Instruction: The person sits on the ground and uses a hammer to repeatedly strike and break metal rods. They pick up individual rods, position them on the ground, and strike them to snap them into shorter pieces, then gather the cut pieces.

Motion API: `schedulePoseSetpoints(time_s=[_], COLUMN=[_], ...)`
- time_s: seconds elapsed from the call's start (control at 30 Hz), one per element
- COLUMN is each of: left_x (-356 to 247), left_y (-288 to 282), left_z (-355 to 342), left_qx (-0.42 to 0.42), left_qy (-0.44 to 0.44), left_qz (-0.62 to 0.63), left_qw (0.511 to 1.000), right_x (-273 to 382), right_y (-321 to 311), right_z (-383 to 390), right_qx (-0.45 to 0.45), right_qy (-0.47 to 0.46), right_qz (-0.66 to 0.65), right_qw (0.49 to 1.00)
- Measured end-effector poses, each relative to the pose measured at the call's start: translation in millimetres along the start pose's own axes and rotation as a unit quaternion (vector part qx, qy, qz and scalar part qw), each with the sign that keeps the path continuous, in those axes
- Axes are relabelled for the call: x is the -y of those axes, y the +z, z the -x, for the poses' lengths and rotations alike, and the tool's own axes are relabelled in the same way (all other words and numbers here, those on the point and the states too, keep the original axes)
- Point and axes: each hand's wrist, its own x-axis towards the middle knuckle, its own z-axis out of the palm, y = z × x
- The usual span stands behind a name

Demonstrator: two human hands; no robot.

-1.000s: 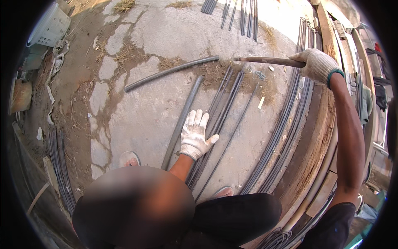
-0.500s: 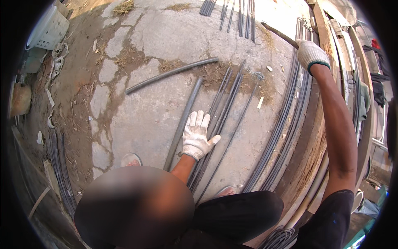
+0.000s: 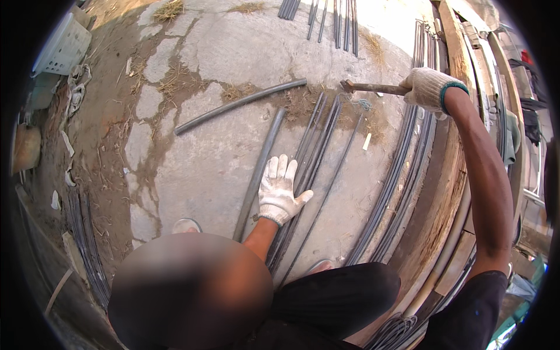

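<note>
We hold the hammer (image 3: 376, 88) above the concrete ground (image 3: 195, 184), its handle grasped in our gloved right hand (image 3: 430, 87). Our gloved left hand (image 3: 279, 189) is open, fingers spread, over the dark rods (image 3: 317, 151), just beside a straight grey pipe (image 3: 266, 153).

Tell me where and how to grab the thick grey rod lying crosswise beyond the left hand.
Probably mid-length on the thick grey rod, palm down from above and the near side: it's long, slim and lies flat, with nothing over it and bare concrete on that side. The left hand looks nearer.
</note>
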Motion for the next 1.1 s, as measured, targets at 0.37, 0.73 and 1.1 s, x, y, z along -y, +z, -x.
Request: schedulePoseSetpoints(time_s=[0.37, 0.73, 1.1], left_x=[-0.6, -3.7, -8.7], left_y=[2.0, 24.0, -0.2], left_z=[4.8, 15.0, 40.3], left_qx=[-0.009, -0.115, 0.012], left_qy=[-0.002, 0.032, 0.14], left_qz=[-0.028, -0.033, -0.253], left_qw=[1.0, 0.992, 0.957], right_x=[11.3, 34.8, 170.8], right_y=[44.1, 330.6, 443.7], right_z=[40.9, 113.3, 168.9], right_qx=[-0.023, -0.318, -0.344], right_qy=[-0.022, 0.108, -0.221], right_qz=[-0.002, -0.165, -0.257], right_qw=[0.999, 0.927, 0.876])
